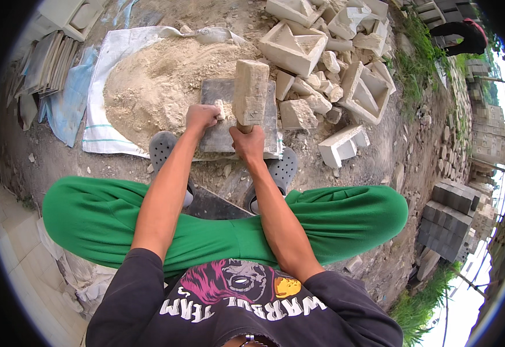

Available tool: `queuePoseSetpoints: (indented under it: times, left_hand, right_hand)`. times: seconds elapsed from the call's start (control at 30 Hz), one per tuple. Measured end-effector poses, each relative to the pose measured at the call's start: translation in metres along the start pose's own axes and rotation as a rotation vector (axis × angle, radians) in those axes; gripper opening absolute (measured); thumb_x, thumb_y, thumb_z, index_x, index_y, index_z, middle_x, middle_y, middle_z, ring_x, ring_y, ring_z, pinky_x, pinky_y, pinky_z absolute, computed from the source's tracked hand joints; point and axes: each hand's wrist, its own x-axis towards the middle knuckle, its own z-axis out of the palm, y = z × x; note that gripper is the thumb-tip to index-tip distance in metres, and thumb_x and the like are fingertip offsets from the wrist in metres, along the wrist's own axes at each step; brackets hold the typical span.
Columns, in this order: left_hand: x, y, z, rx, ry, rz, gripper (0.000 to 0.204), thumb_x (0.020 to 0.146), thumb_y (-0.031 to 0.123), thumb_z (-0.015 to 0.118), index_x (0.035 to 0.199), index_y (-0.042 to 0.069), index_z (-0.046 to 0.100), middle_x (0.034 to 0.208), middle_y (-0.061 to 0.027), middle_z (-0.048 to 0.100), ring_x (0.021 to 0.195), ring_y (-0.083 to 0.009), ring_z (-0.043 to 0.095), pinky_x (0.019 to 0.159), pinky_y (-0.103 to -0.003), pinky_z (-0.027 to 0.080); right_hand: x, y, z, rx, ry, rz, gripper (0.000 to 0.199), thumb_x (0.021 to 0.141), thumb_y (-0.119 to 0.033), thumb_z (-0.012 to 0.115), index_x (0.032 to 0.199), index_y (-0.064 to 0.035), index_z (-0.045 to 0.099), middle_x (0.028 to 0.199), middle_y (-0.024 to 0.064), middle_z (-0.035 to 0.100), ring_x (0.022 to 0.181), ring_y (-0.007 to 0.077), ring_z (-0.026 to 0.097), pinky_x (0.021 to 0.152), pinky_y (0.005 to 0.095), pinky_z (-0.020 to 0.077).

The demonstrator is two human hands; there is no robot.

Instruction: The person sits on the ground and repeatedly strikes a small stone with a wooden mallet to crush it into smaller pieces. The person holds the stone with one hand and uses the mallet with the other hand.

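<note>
My right hand (248,141) is closed round the short handle of a mallet with a blocky, dust-coated head (251,87). The head is raised over a flat dark slab (216,140) between my feet. My left hand (202,117) is closed at the slab's left part, its fingers against a small pale chunk of broken block (221,110). Part of the chunk is hidden by the fingers. Beyond and left of the slab, a heap of beige powder and crumbs (143,87) lies on a white woven sack (95,115).
Broken pale blocks (294,47) are piled at the far right, with a single angular piece (344,146) nearer. Leaning flat panels (47,63) and a blue sheet (70,110) lie left. Stacked grey blocks (446,220) stand right. A person's dark clothing (466,37) shows far right.
</note>
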Motion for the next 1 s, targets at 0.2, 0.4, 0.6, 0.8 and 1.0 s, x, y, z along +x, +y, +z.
queuePoseSetpoints:
  times: [0.2, 0.4, 0.6, 0.8, 1.0]
  left_hand:
    - [0.000, 0.007, -0.001, 0.108, 0.006, -0.026, 0.025, 0.081, 0.010, 0.078, 0.102, -0.004, 0.075, 0.090, -0.0074, 0.073, 0.074, -0.0161, 0.066, 0.064, -0.027, 0.056]
    - [-0.004, 0.004, -0.001, -0.015, 0.017, -0.043, 0.017, 0.080, 0.006, 0.075, 0.094, -0.005, 0.077, 0.077, -0.0072, 0.071, 0.061, -0.0128, 0.062, 0.054, -0.026, 0.053]
    - [0.006, 0.003, -0.001, 0.146, 0.006, 0.008, 0.020, 0.080, 0.008, 0.077, 0.096, -0.004, 0.077, 0.076, -0.0066, 0.070, 0.060, -0.0126, 0.062, 0.053, -0.027, 0.052]
    - [-0.003, 0.003, 0.000, 0.046, 0.014, 0.034, 0.022, 0.080, 0.009, 0.078, 0.097, -0.005, 0.076, 0.076, -0.0070, 0.070, 0.060, -0.0133, 0.063, 0.056, -0.028, 0.055]
    - [-0.003, -0.002, -0.003, -0.036, 0.045, -0.006, 0.019, 0.081, 0.008, 0.077, 0.094, -0.005, 0.076, 0.076, -0.0070, 0.070, 0.060, -0.0133, 0.063, 0.056, -0.026, 0.055]
  right_hand:
    - [0.005, 0.027, 0.004, -0.224, -0.054, -0.002, 0.039, 0.073, -0.031, 0.075, 0.089, 0.0032, 0.068, 0.071, 0.0149, 0.069, 0.062, 0.0250, 0.069, 0.062, 0.0398, 0.0551]
    - [-0.010, -0.025, -0.003, 0.163, 0.081, -0.037, 0.028, 0.078, -0.023, 0.074, 0.084, 0.0024, 0.064, 0.063, 0.0107, 0.065, 0.049, 0.0182, 0.064, 0.048, 0.0337, 0.0501]
    - [0.003, 0.033, 0.018, -0.157, 0.048, -0.079, 0.028, 0.077, -0.022, 0.073, 0.086, 0.0023, 0.065, 0.064, 0.0123, 0.066, 0.053, 0.0215, 0.067, 0.051, 0.0368, 0.0520]
    - [0.004, 0.020, 0.007, -0.087, 0.026, -0.016, 0.030, 0.078, -0.024, 0.073, 0.091, 0.0026, 0.068, 0.068, 0.0128, 0.068, 0.053, 0.0209, 0.068, 0.052, 0.0368, 0.0532]
    - [-0.017, -0.032, -0.007, 0.025, 0.040, -0.113, 0.025, 0.080, -0.021, 0.071, 0.071, 0.0015, 0.065, 0.057, 0.0070, 0.063, 0.051, 0.0162, 0.065, 0.049, 0.0325, 0.0498]
